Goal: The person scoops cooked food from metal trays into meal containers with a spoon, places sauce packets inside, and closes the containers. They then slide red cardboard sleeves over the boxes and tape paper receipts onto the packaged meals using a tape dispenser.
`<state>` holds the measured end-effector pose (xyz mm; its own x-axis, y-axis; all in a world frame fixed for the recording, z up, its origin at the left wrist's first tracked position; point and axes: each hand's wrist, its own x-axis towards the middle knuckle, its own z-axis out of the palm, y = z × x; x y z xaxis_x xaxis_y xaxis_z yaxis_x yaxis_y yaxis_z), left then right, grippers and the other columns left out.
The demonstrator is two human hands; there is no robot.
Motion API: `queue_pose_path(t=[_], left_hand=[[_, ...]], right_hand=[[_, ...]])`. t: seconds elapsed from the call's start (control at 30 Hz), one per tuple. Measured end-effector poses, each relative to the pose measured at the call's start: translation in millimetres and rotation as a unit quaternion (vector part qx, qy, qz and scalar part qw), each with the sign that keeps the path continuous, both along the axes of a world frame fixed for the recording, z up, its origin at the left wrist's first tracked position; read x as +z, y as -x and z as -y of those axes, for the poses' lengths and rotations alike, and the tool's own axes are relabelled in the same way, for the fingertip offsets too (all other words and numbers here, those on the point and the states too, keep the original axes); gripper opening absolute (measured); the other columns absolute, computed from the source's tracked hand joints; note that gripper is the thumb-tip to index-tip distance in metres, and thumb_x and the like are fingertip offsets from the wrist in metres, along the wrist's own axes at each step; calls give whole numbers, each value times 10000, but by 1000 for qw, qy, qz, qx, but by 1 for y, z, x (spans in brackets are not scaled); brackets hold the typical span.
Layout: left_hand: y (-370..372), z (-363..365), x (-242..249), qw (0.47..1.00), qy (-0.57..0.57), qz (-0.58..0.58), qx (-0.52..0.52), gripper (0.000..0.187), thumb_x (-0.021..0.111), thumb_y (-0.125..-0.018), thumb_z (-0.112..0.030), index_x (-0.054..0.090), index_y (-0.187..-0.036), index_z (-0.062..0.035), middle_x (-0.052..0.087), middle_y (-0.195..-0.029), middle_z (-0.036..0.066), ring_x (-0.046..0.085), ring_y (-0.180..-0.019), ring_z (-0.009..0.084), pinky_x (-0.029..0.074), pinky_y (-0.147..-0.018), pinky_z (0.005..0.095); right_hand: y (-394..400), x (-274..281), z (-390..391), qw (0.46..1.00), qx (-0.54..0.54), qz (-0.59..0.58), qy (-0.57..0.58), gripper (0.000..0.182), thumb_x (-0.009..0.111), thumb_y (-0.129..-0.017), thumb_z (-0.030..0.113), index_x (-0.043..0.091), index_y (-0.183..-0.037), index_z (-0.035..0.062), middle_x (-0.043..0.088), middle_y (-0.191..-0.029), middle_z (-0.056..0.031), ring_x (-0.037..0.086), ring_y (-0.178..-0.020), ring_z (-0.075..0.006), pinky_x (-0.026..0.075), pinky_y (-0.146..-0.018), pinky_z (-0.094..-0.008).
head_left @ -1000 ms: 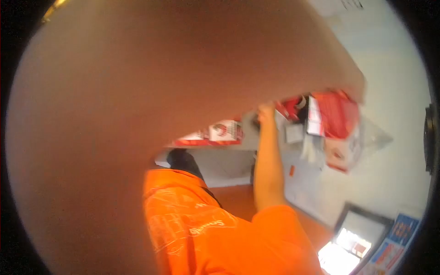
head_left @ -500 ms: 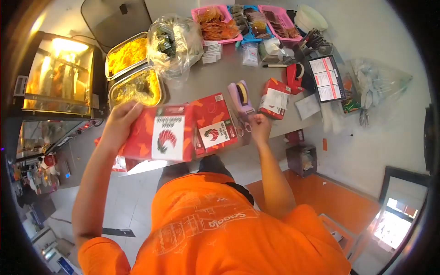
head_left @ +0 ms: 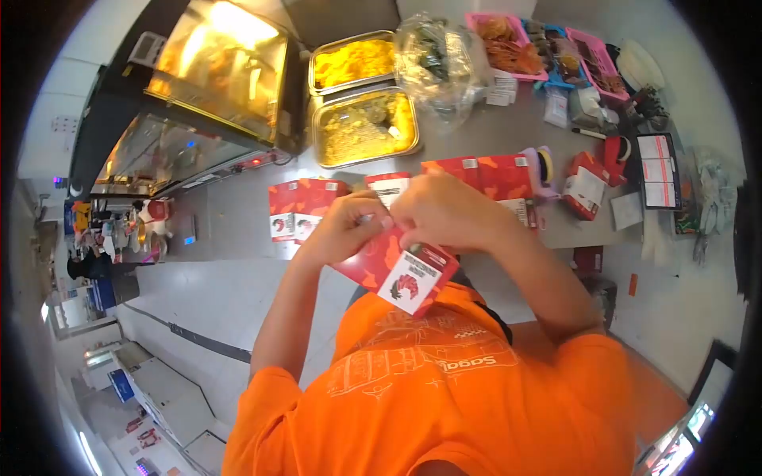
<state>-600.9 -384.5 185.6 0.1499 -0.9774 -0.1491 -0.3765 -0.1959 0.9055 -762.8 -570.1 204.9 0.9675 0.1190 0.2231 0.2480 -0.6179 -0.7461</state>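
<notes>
A red cardboard box (head_left: 401, 274) with a white chili-print label hangs tilted in front of my orange shirt. My left hand (head_left: 349, 228) is closed on its upper left edge. With fingers pinched at the same upper edge, my right hand (head_left: 443, 213) also grips the box; anything small between those fingers is hidden. Behind my hands, more red boxes (head_left: 321, 194) stand along the counter's front edge, some partly covered by my right hand and forearm. A purple tape dispenser (head_left: 541, 174) sits just past the boxes on the right.
Two metal trays of yellow food (head_left: 365, 127) lie at the back, left of a clear plastic bag (head_left: 440, 71). A lit glass display case (head_left: 230, 71) stands at left. Pink and blue baskets (head_left: 603, 63), another red box (head_left: 586, 186) and a tablet (head_left: 659, 170) are at right.
The view has swung left. My right hand has left the tape dispenser and now grips the red box with my left. The box has come closer to my body and tilted.
</notes>
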Motion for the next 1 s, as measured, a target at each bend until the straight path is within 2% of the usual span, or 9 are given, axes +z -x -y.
queue_pose_path(t=[0.07, 0.17, 0.37, 0.5, 0.57, 0.7, 0.77, 0.83, 1.0], left_hand=[[-11, -16, 7, 995, 92, -6, -42, 93, 695, -872, -85, 703, -930, -13, 644, -915, 81, 579, -839, 224, 463, -769, 342], [-44, -56, 9, 990, 121, 6, -68, 121, 711, -876, -125, 706, -920, -13, 645, -919, 82, 585, -852, 229, 465, -778, 341], [-129, -142, -16, 995, 95, -25, -9, 185, 729, -868, -132, 692, -1013, -24, 645, -1003, 67, 593, -910, 187, 477, -802, 336], [-189, -196, -26, 931, -28, 56, 361, 726, 789, -841, -248, 366, -1416, -114, 549, -1314, 120, 577, -1126, 289, 528, -855, 429], [-220, -227, -44, 854, -101, -289, 421, 720, 758, -879, -271, 305, -1420, -131, 552, -1300, 154, 572, -1142, 304, 539, -841, 431], [-205, -229, -98, 820, 5, -449, 354, 622, 680, -938, -162, 289, -1421, -125, 581, -1255, 168, 585, -1151, 268, 563, -836, 399], [-218, -222, -112, 845, -7, -382, 374, 595, 660, -950, -141, 303, -1423, -92, 600, -1216, 170, 637, -1054, 241, 586, -782, 363], [-230, -214, -139, 855, 25, -346, 386, 624, 677, -941, -168, 310, -1436, -68, 620, -1164, 182, 673, -949, 223, 597, -727, 335], [-242, -207, -217, 952, -43, 4, 301, 687, 670, -941, -246, 289, -1480, -54, 608, -1136, 178, 630, -777, 181, 535, -629, 284]], right_hand=[[-28, 7, -8, 979, 22, -188, -79, 621, 902, -661, 308, 528, -1093, 64, 630, -772, -83, 607, -674, -184, 456, -543, -340], [-52, -52, -42, 923, 75, -335, -172, 541, 843, -756, 348, 542, -1106, 66, 647, -920, -106, 633, -874, -204, 489, -705, -355], [-110, -64, -144, 819, 32, -275, -503, 585, 798, -845, 193, 422, -1278, 84, 641, -1102, -84, 620, -953, -143, 495, -823, -300], [-163, -101, -222, 882, -130, -157, -425, 585, 742, -880, 102, 353, -1316, 83, 653, -1116, -115, 635, -992, -168, 506, -857, -320], [-187, -116, -252, 861, -205, -144, -442, 595, 770, -856, 213, 394, -1296, 73, 649, -1107, -153, 628, -1041, -188, 498, -876, -342], [-199, -117, -273, 846, -270, -94, -450, 528, 754, -871, 215, 448, -1259, 31, 618, -1193, -170, 606, -1103, -202, 495, -900, -364], [-186, -105, -263, 881, -460, 11, -110, 434, 732, -889, 233, 524, -1194, 4, 618, -1173, -165, 606, -1087, -198, 492, -900, -368], [-168, -129, -245, 748, -608, -9, -268, 373, 660, -953, 273, 571, -1175, -14, 608, -1211, -114, 594, -1083, -171, 483, -924, -316], [-163, -232, -215, 723, -530, -143, -419, 472, 647, -935, 360, 558, -1220, -6, 643, -1147, -124, 618, -1022, -202, 491, -879, -350]])
